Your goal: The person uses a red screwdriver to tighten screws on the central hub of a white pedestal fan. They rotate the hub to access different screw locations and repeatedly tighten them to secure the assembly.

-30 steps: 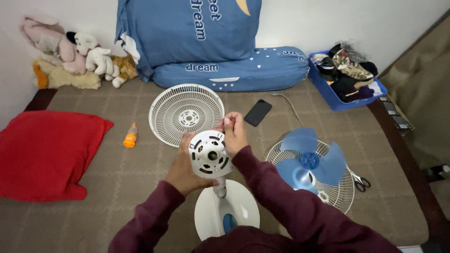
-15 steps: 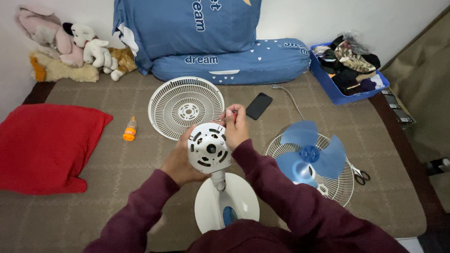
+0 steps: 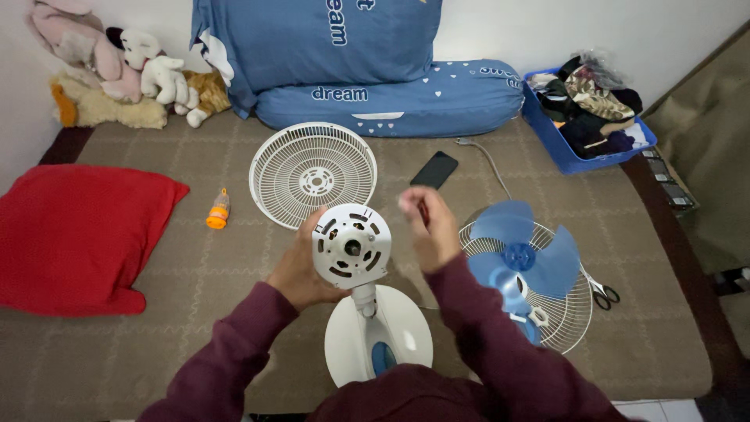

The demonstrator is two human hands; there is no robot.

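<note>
Fan motor housing [image 3: 351,248], white, round, vented face w/ dark centre shaft, sits upright on short neck over white oval fan base [image 3: 379,336] w/ blue panel, near bottom centre of brown quilted mat [image 3: 195,273]. Items listed L to R: red cushion [image 3: 74,238] at far L edge of mat; plush toys [image 3: 117,70], pink, white, tan, piled in back L corner by wall; small orange bottle [image 3: 218,211] lying on mat betw. cushion and grille; left hand [image 3: 301,270], dark maroon sleeve, cupped behind and under L side of housing, fingers wrapped on its rim, gripping it; white round fan grille [image 3: 313,173] flat on mat just behind housing; blue pillow and blue bolster [image 3: 391,98] stacked against back wall; right hand [image 3: 428,227] raised just R of housing, apart from it, fingers curled in around a small red-handled item [image 3: 423,211], blurred, kind cannot be told; black phone [image 3: 434,169] face down behind that hand, grey cable [image 3: 484,160] beside it; blue 3-blade fan propeller [image 3: 525,254] resting on second white grille [image 3: 566,312], R of base; scissors [image 3: 603,295] at that grille's R edge; blue bin [image 3: 558,141] w/ mixed cloth items, back R corner.
</note>
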